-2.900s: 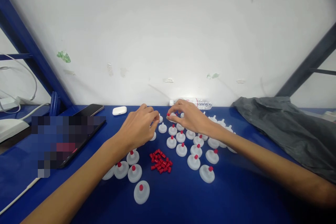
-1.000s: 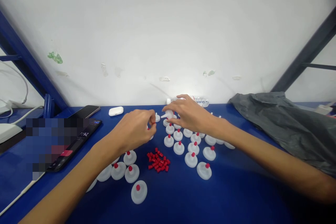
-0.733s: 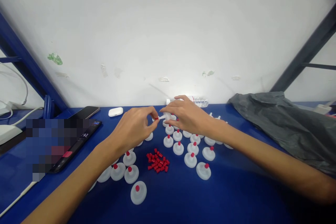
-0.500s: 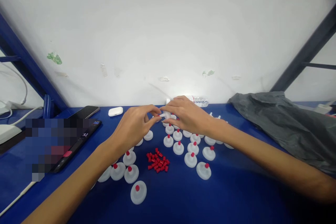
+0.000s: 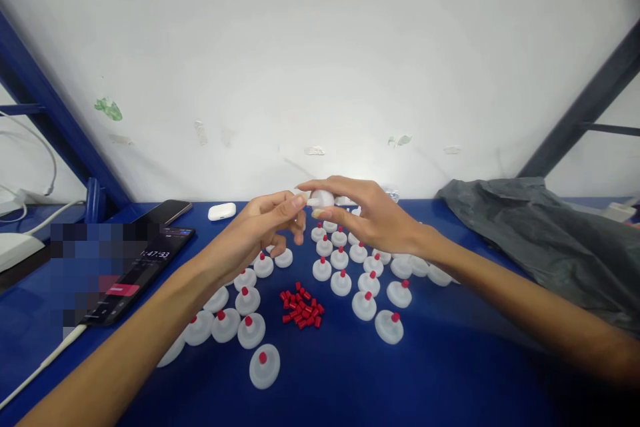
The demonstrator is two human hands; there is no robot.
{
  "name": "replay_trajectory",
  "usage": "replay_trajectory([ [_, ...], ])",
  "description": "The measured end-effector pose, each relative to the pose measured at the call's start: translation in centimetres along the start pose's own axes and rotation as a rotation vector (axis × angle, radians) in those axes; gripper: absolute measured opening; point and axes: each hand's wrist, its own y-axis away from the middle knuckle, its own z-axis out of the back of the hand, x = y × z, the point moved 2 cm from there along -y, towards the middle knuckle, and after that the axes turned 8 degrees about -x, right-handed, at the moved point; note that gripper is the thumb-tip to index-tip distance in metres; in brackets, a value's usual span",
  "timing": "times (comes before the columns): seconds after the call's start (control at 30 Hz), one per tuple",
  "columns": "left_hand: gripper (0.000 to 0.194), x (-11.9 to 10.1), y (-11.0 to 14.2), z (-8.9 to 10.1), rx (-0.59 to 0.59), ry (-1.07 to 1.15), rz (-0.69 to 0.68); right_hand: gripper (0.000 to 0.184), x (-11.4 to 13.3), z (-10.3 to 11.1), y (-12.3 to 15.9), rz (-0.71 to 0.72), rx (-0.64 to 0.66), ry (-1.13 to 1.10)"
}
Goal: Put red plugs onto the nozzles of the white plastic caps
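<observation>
Above the far part of the blue table, both hands meet at one white plastic nozzle cap (image 5: 324, 199), tilted sideways with its spout pointing left. My right hand (image 5: 377, 220) grips its round base between thumb and fingers. The thumb and forefinger of my left hand (image 5: 257, 230) are pinched over the spout tip, and what lies under them is hidden. Below the hands is a pile of small red tip caps (image 5: 301, 307). Several white nozzle caps with red tips (image 5: 264, 373) stand to the left of the pile, and more red-tipped nozzle caps (image 5: 389, 328) stand to the right.
A phone with a lit screen (image 5: 150, 263) and cable lies at left, near another dark phone (image 5: 175, 209) and a white earbud case (image 5: 222, 212). A grey plastic sheet (image 5: 540, 233) covers the right side. A white wall (image 5: 320, 80) rises behind the table (image 5: 320, 380).
Both hands have lifted slightly with the nozzle cap. My left hand has rolled, its thumb now on top of the spout tip. The red tip seen at its fingers before is now hidden.
</observation>
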Motion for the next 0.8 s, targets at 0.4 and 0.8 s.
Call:
replay_trajectory([
  [0.4,0.038,-0.1,0.7,-1.3,0.135,0.354,0.02,0.029,1.6,-0.2,0.3,0.126,-0.093,0.002],
  [0.8,0.048,0.5,0.5,-1.2,0.053,0.207,0.001,0.026,1.6,-0.4,0.1,0.081,-0.084,0.021],
])
